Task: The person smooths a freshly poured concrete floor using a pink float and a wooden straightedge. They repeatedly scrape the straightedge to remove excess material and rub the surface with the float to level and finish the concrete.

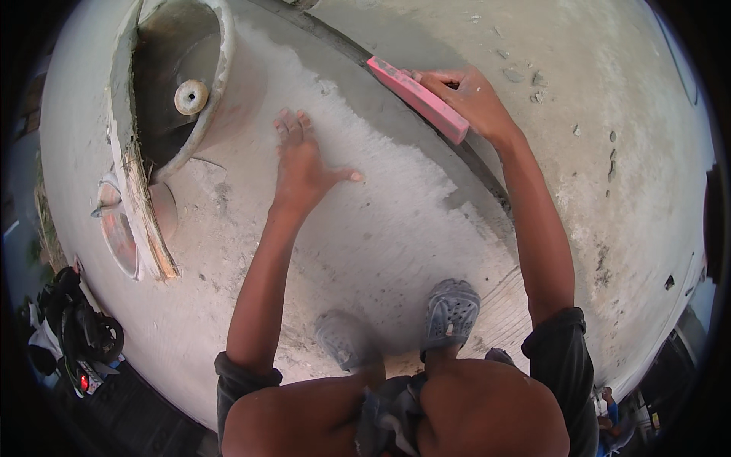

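Note:
My right hand (468,95) is closed round the back of a pink plastering float (419,99), its grip mostly hidden by the fingers. The float is tilted on its long edge, beside the dark groove (486,179) that runs across the floor. Fingers spread and holding nothing, my left hand (303,164) is over the pale concrete floor (365,228); I cannot tell whether it touches the surface. Between the hands lies a band of darker, wet-looking mortar (346,84) with a ragged edge, along the groove.
At the far left stands a large round tub (227,53) with grey residue and a pale ring-shaped piece (191,97) inside. A rough wooden plank (137,183) leans across it and a smaller bucket (118,228). A motorcycle (80,331) is parked at lower left. Another person (613,419) shows at lower right.

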`<action>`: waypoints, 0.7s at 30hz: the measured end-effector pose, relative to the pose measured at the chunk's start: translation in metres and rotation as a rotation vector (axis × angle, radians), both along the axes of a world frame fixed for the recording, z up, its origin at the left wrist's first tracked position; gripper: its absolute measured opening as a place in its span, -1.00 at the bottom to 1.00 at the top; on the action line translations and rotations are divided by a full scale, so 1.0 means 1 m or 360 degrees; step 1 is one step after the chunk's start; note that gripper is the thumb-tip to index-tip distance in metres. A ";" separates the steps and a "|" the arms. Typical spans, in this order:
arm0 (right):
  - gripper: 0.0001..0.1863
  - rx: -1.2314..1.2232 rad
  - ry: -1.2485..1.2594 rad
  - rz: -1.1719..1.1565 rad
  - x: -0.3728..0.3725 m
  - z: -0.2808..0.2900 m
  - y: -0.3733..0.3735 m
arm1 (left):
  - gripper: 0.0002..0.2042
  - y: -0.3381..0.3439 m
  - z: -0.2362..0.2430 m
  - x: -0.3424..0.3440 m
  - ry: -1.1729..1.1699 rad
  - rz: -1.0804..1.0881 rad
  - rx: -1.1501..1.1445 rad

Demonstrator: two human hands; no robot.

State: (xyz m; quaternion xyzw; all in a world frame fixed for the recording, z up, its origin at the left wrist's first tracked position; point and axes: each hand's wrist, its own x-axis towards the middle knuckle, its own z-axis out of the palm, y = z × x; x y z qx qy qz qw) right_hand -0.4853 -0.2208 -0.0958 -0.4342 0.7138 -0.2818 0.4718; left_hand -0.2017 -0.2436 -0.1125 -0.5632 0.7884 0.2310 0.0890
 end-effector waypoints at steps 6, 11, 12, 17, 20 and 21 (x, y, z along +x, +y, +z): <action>-0.51 0.0045 0.0059 0.0129 -0.007 -0.002 0.011 | 0.47 0.000 -0.007 0.004 -0.0012 -0.0053 -0.0031; -0.53 0.0134 0.0056 0.0033 -0.033 -0.005 0.090 | 0.46 0.001 -0.006 0.002 -0.0082 -0.0071 -0.0044; -0.53 0.0239 0.0040 0.0025 -0.040 0.003 0.104 | 0.46 0.002 -0.008 0.001 -0.0083 -0.0063 -0.0043; -0.63 0.0052 -0.0039 -0.0067 -0.047 0.013 0.105 | 0.45 0.001 -0.006 0.000 -0.0054 -0.0038 -0.0069; -0.57 -0.0099 -0.0018 -0.0114 -0.027 0.000 0.057 | 0.44 0.001 -0.004 0.000 -0.0029 -0.0011 -0.0060; -0.55 -0.0104 0.0010 -0.0090 -0.018 0.001 0.037 | 0.44 0.001 -0.004 0.002 -0.0020 -0.0004 -0.0061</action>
